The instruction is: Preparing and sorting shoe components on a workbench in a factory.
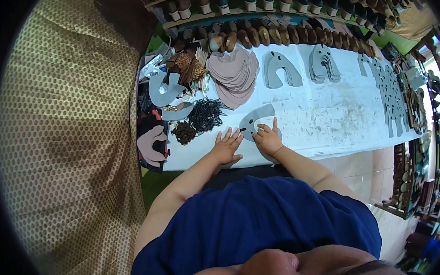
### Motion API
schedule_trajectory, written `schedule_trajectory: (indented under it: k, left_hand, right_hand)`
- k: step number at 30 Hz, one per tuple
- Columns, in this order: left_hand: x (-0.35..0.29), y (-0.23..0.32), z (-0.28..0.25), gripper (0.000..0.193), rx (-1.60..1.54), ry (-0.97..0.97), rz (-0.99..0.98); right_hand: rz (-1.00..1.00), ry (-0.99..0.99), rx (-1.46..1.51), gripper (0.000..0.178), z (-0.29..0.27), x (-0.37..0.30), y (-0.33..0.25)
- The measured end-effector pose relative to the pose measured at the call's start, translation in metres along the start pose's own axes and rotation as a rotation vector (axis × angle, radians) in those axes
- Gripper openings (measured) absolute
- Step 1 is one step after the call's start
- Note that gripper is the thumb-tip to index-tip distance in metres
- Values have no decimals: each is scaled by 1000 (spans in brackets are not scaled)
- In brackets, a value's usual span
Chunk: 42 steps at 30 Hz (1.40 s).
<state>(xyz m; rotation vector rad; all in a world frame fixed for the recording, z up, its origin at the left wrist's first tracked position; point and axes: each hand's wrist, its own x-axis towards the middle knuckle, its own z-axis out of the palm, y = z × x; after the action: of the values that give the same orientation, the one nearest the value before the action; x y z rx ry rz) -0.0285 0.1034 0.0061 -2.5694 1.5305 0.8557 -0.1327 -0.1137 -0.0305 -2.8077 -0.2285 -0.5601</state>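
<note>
A curved, U-shaped grey shoe-upper piece [266, 111] with small dark marks lies near the table's front edge, between my hands. My left hand [225, 147] rests flat on the white cover with fingers spread, its fingertips by the left end of the piece. My right hand [268, 140] is on the piece's right side. One finger sticks up while the others bend together onto the grey surface. Whatever those fingertips pinch is too small to make out. Left of my hands lie a tangle of black cords [206, 115] and a small brown bundle [184, 133].
Stacked pink pieces [234, 73] and grey upper stacks [279, 70], [323, 65] sit farther back. Brown shoe lasts [276, 35] line the far edge beneath a shelf of shoes [268, 2]. Perforated grey pieces [391, 95] lie at right; a patterned curtain [74, 128] hangs at left.
</note>
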Motion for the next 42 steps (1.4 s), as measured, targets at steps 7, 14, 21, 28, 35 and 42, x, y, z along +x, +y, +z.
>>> schedule_trajectory:
  k: [7, 14, 21, 28, 35, 42]
  left_hand:
    - [-1, 1, 0, 91, 1, 19, 0]
    - [-2, 2, -1, 91, 14, 29, 1]
    - [-3, 2, -2, 92, 20, 34, 1]
    - [-2, 5, 3, 95, 21, 47, -16]
    - [20, 7, 10, 88, -126, 301, -197]
    - [48, 9, -12, 56, -136, 483, -270]
  right_hand:
    - [5, 63, 11, 9, -1, -1, 2]
    - [36, 96, 23, 5, 0, 6, 2]
    - [34, -1, 44, 16, 4, 1, 3]
    - [68, -52, 74, 30, -13, -5, -3]
    - [33, -227, 45, 49, -13, -13, 3]
    - [81, -252, 75, 50, -19, -6, -1]
